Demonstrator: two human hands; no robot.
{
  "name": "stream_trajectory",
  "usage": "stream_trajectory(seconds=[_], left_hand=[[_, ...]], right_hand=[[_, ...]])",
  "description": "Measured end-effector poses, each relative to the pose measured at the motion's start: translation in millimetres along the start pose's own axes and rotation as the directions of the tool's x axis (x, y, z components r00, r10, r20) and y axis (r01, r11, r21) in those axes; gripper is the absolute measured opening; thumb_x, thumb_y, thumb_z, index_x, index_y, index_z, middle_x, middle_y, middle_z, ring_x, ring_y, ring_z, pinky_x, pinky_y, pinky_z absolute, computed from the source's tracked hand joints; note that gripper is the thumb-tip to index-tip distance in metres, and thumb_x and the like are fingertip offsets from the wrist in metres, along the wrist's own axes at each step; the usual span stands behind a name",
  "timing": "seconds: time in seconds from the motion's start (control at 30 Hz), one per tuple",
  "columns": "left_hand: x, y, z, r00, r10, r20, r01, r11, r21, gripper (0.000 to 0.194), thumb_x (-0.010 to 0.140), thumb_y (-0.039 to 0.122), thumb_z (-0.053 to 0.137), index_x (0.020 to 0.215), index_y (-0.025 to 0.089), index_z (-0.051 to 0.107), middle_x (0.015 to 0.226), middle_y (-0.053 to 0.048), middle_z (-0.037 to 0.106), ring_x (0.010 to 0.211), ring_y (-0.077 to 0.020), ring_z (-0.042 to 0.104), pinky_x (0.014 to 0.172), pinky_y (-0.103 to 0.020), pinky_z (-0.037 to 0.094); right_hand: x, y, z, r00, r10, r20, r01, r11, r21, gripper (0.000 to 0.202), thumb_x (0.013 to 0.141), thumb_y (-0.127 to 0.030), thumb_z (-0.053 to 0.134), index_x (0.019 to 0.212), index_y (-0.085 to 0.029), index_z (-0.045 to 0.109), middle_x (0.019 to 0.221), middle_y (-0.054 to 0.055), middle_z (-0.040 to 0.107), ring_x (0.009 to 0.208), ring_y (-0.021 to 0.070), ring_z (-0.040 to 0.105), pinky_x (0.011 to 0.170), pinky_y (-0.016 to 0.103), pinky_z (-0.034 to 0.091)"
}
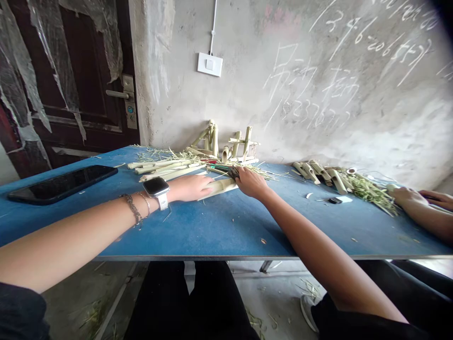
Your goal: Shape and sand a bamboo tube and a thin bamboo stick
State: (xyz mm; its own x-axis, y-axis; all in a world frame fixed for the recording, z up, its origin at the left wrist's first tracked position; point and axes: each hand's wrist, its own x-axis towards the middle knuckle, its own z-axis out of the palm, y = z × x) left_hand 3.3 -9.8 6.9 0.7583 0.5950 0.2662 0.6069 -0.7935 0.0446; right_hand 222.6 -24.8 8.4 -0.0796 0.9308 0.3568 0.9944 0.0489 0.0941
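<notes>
Pale stalk (222, 187) | left hand (191, 187): grasping its near end | right hand (250, 182): clenched around dark tool (233, 173)

Wall (244, 97): white handwritten digits and Chinese characters
Upper row (380, 45): "206" legible, rest uncertain
Lower row (311, 115): digits, faint, partly unreadable

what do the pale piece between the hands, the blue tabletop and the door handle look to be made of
Pale piece: probably a plant stalk, maybe bamboo, with a smooth, pale yellow-green surface.
Blue tabletop: possibly painted or laminated board, judging by its even colour and slight sheen; its core is unclear.
Door handle: likely metal, from its silvery sheen.
</notes>
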Motion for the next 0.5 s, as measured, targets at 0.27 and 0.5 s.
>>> stream_trajectory(seconds=[0.27, 0.5], left_hand=[[-1.8, 4.5, -4.9, 0.998, -0.025, 0.056, 0.023, 0.999, 0.031, 0.041, 0.088, 0.043, 0.028, 0.109, 0.017, 0.052, 0.101, -0.009, 0.059, 0.084, -0.0215, 0.056, 0.065, -0.028, 0.037], [-1.0, 4.8, -3.6, 0.999, -0.003, 0.047, 0.001, 0.999, 0.044, 0.038, 0.088, 0.042, 0.03, 0.105, 0.017, 0.052, 0.094, -0.008, 0.059, 0.078, -0.0196, 0.055, 0.063, -0.027, 0.037]], right_hand=[[0.7, 2.1, 1.2, 0.999, -0.034, 0.016, 0.033, 0.998, 0.057, 0.048, 0.086, -0.046, 0.033, 0.119, -0.013, 0.044, 0.122, 0.018, 0.05, 0.107, 0.0316, 0.051, 0.082, 0.041, 0.042], [1.0, 7.0, -2.7, 0.992, -0.099, 0.078, 0.096, 0.995, 0.036, 0.041, 0.078, -0.032, 0.046, 0.115, -0.014, 0.048, 0.114, 0.014, 0.057, 0.104, 0.0273, 0.054, 0.08, 0.034, 0.043]])
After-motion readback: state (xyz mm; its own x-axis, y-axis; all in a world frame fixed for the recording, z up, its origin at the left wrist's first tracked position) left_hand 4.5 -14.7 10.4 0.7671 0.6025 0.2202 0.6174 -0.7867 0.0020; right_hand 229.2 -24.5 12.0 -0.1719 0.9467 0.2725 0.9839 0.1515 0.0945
